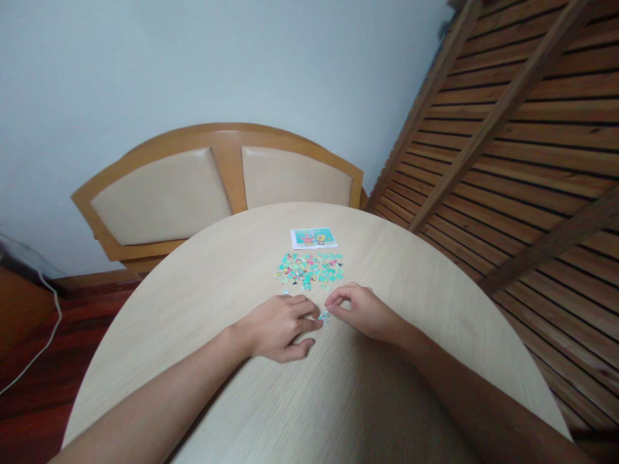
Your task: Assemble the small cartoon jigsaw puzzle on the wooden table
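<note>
My left hand (pixel 286 327) rests palm down on the round table, fingers apart. Its fingertips touch a small cluster of jigsaw puzzle pieces (pixel 325 316). On the other side of that cluster, my right hand (pixel 360 312) is closed in a pinch; whatever lies between thumb and finger is too small to make out. Just beyond both hands spreads a loose heap of puzzle pieces (pixel 309 270), mostly turquoise with some pink, yellow and dark bits. Behind the heap lies a picture card (pixel 313 238) with a pink and a yellow cartoon figure.
The pale wooden table (pixel 193 277) has a curved edge. A padded bench back (pixel 236 174) stands behind it against a pale wall. Slatted wood panelling (pixel 512 129) leans along the right. A white cable (pixel 57 309) hangs at the left above a reddish floor.
</note>
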